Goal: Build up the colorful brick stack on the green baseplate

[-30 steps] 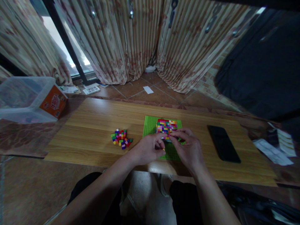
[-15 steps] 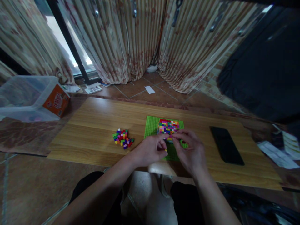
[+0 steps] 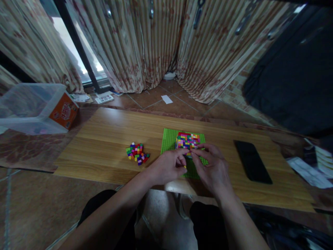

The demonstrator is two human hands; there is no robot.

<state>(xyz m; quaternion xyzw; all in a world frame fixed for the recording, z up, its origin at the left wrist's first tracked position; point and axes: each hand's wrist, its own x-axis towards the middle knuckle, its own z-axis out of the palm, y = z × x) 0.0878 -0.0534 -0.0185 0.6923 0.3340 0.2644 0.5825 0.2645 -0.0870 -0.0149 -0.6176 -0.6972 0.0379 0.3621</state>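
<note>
A block built of many coloured toy bricks [image 3: 187, 139] stands on a green baseplate [image 3: 168, 139]. My left hand [image 3: 170, 166] reaches its index finger to the near edge of the block. A small yellow brick [image 3: 185, 167] peeks out by the thumb, held in its curled fingers. My right hand [image 3: 212, 166] has thumb and index finger pinched together at the same near edge; whatever is between them is too small to make out. Both hands cover part of the baseplate.
A pile of loose coloured bricks [image 3: 137, 152] lies left of the baseplate on the wooden table [image 3: 111, 132]. To the right rests a black phone-like slab [image 3: 252, 161]. A clear plastic bin [image 3: 31, 104] with an orange label stands beyond the table's left end.
The view has shifted very slightly. Both hands stay at the near edge of the brick block, with almost no visible movement.
</note>
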